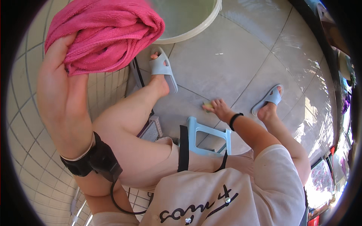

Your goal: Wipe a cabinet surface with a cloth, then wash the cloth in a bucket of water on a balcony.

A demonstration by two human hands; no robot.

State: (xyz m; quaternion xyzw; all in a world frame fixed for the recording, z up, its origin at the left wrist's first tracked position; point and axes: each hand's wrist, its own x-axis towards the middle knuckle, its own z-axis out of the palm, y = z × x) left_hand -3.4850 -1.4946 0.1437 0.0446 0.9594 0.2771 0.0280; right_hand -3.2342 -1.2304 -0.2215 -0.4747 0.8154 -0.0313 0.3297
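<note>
A bunched pink towel [109, 37] is held up at the upper left, in front of the tiled wall. My left hand [56, 56] grips it from the near side, with the fingers mostly hidden by the folds. Low over the floor in the middle, my right hand [220, 108] has its fingers round a small yellowish block [207, 106], which looks like a bar of soap. A black band [236, 120] circles my right wrist, and a black device [100, 160] with a cable is strapped round my left forearm.
Beyond the towel stands a large pale tub [203, 24] of cloudy water. A light-blue plastic stool [196, 139] is beneath me, between my legs in blue slippers [164, 69]. The tiled wall [28, 124] runs along the left. Assorted goods crowd the right edge, and sunlight falls on the grey floor tiles [241, 67].
</note>
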